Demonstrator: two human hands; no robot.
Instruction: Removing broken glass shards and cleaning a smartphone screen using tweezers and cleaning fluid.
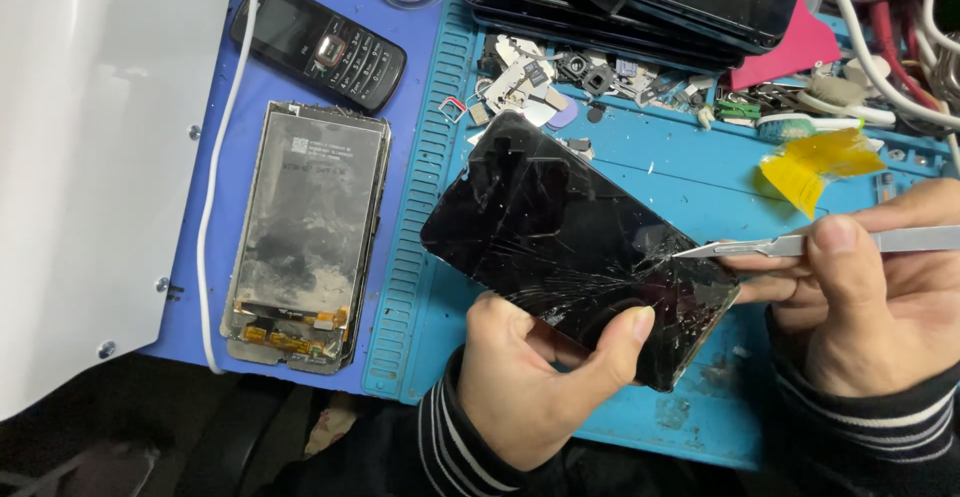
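My left hand (pixel 535 372) grips a black smartphone (pixel 560 227) with a badly cracked screen, thumb pressed on its lower part, holding it tilted above the blue work mat (pixel 670 172). In my right hand (pixel 860 292) is a thin metal scalpel-like blade (pixel 790 246). Its pointed tip touches the phone's cracked right edge. Both wrists wear dark sleeves with white stripes.
An opened phone body (pixel 305 232) with exposed frame lies at left on the blue surface, with a black keypad phone (pixel 320 47) above it and a white cable (pixel 215 167) alongside. Small parts, yellow tape (pixel 815 162), a pink card and stacked black screens sit at the back. A white panel fills the left.
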